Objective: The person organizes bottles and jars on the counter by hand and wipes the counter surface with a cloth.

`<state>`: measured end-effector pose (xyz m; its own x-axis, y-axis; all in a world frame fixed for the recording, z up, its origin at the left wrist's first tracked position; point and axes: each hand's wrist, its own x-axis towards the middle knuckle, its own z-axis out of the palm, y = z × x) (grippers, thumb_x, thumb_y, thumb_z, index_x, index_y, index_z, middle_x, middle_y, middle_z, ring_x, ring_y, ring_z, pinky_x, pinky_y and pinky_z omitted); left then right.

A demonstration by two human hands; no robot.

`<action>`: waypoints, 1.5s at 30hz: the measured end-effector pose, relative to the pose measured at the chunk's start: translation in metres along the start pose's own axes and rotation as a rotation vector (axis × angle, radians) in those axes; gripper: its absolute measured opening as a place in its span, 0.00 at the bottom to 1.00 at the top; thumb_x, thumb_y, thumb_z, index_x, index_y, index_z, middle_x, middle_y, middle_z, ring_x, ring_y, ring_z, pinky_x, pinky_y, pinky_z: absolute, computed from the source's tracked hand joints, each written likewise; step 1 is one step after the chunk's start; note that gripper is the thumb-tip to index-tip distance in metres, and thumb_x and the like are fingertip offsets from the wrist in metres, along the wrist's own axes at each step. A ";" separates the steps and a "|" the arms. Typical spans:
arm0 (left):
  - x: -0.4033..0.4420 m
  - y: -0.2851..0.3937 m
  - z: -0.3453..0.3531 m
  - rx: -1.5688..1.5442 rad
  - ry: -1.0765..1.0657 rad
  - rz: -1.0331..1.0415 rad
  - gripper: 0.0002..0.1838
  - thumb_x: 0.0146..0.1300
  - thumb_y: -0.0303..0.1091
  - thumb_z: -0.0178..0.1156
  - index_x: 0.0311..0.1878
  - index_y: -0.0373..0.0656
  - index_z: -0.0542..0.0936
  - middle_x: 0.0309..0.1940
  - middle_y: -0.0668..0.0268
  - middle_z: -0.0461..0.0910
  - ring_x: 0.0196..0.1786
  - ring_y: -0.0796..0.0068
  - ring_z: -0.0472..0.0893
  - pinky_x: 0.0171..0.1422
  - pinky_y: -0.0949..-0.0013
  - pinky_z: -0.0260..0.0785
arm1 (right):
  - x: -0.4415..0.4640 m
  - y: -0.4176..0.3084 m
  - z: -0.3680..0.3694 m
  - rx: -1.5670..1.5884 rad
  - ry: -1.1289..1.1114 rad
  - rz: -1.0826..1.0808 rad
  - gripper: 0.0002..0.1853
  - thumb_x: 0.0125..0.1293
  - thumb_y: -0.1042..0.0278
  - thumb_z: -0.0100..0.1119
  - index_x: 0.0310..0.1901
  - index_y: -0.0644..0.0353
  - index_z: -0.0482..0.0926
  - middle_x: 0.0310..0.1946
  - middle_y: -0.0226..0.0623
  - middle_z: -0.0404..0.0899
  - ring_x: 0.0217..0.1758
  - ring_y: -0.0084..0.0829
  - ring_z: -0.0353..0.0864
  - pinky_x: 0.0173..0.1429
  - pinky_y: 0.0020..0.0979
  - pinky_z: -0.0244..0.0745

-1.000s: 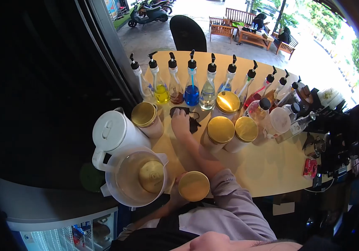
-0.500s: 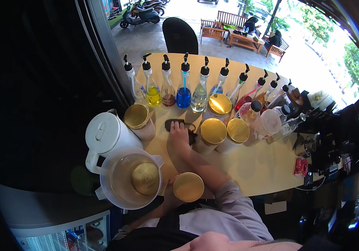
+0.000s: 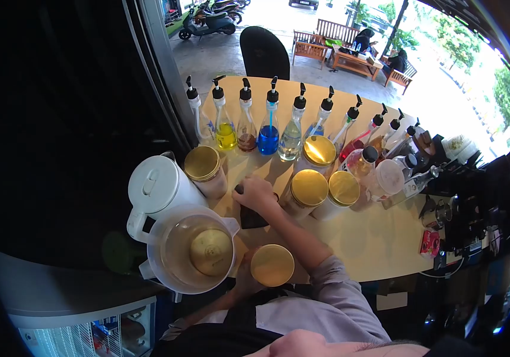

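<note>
My right hand [image 3: 257, 193] is closed on a dark cloth [image 3: 254, 219] on the table. Part of the cloth shows beyond the fingertips and a larger flap hangs below the palm. Close to my body, my left hand [image 3: 245, 277] wraps the side of a jar with a gold lid [image 3: 272, 265]; its fingers are partly hidden. Just right of my right hand are jars with gold lids [image 3: 309, 188], and another gold-lidded jar [image 3: 202, 163] is to its upper left.
A white pitcher [image 3: 155, 183] and a clear plastic jug [image 3: 169, 256] with a gold lid inside stand at the left. Pump bottles of coloured liquid [image 3: 268, 140] line the far table edge. More bottles and a small red packet [image 3: 429, 243] occupy the right side.
My right hand has shifted slightly, its fingers curling from flat on the cloth into a grip. The cloth has come nearer my body. My left hand stays on the jar.
</note>
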<state>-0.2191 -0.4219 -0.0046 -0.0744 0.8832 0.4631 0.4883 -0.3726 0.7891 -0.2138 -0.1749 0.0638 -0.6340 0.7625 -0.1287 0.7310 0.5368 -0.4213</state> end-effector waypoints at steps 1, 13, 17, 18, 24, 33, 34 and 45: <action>0.000 0.002 0.001 0.035 -0.003 -0.018 0.54 0.42 0.47 0.81 0.69 0.35 0.63 0.62 0.51 0.70 0.63 0.47 0.72 0.67 0.53 0.67 | 0.003 -0.004 0.002 0.005 0.001 -0.004 0.30 0.56 0.49 0.68 0.57 0.58 0.80 0.54 0.44 0.78 0.56 0.48 0.80 0.58 0.44 0.77; 0.008 0.006 -0.004 0.165 -0.103 -0.024 0.46 0.43 0.50 0.80 0.64 0.39 0.72 0.62 0.52 0.72 0.65 0.50 0.71 0.68 0.53 0.66 | 0.042 -0.027 0.030 0.605 0.216 -0.183 0.61 0.45 0.57 0.81 0.75 0.62 0.49 0.71 0.56 0.61 0.73 0.51 0.64 0.75 0.44 0.61; 0.005 0.003 -0.004 0.140 -0.072 -0.022 0.46 0.43 0.50 0.80 0.64 0.39 0.72 0.62 0.52 0.72 0.65 0.50 0.71 0.68 0.53 0.66 | 0.063 -0.015 0.040 0.616 0.558 -0.178 0.58 0.47 0.61 0.80 0.75 0.60 0.50 0.66 0.55 0.68 0.69 0.53 0.69 0.71 0.44 0.66; 0.005 0.002 -0.003 0.129 -0.061 -0.023 0.46 0.43 0.50 0.80 0.64 0.39 0.72 0.62 0.52 0.72 0.65 0.50 0.71 0.68 0.53 0.66 | 0.066 -0.012 0.040 0.598 0.668 -0.174 0.57 0.47 0.62 0.80 0.74 0.60 0.51 0.64 0.55 0.69 0.68 0.54 0.70 0.70 0.44 0.67; 0.003 -0.002 -0.002 0.102 -0.028 -0.022 0.46 0.43 0.49 0.80 0.64 0.39 0.72 0.62 0.52 0.72 0.66 0.50 0.71 0.68 0.53 0.66 | 0.082 0.001 0.045 0.685 0.567 -0.019 0.56 0.47 0.62 0.80 0.72 0.62 0.52 0.67 0.55 0.65 0.67 0.56 0.69 0.69 0.48 0.67; 0.003 0.001 0.004 0.110 0.060 0.038 0.47 0.43 0.49 0.81 0.65 0.39 0.71 0.61 0.52 0.72 0.66 0.50 0.71 0.68 0.53 0.67 | 0.041 -0.007 0.053 0.501 0.653 0.023 0.51 0.57 0.58 0.73 0.74 0.71 0.51 0.67 0.59 0.61 0.71 0.60 0.61 0.74 0.46 0.61; 0.004 0.001 0.004 0.112 0.073 0.046 0.47 0.43 0.49 0.81 0.65 0.39 0.71 0.61 0.51 0.72 0.66 0.50 0.71 0.68 0.53 0.67 | 0.029 -0.002 0.056 0.496 0.653 0.021 0.51 0.57 0.58 0.73 0.74 0.71 0.51 0.67 0.59 0.61 0.71 0.60 0.61 0.74 0.46 0.61; -0.042 -0.043 0.029 -0.360 0.000 -0.369 0.51 0.39 0.43 0.84 0.65 0.37 0.66 0.55 0.53 0.77 0.57 0.51 0.79 0.62 0.55 0.72 | -0.090 0.059 0.062 0.069 0.133 -0.584 0.31 0.68 0.68 0.53 0.72 0.64 0.62 0.73 0.47 0.63 0.78 0.47 0.58 0.80 0.45 0.55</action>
<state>-0.2118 -0.4349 -0.0698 -0.1855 0.9743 0.1277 0.0995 -0.1106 0.9889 -0.1290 -0.2340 -0.0048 -0.8855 0.3898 0.2528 0.2506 0.8589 -0.4465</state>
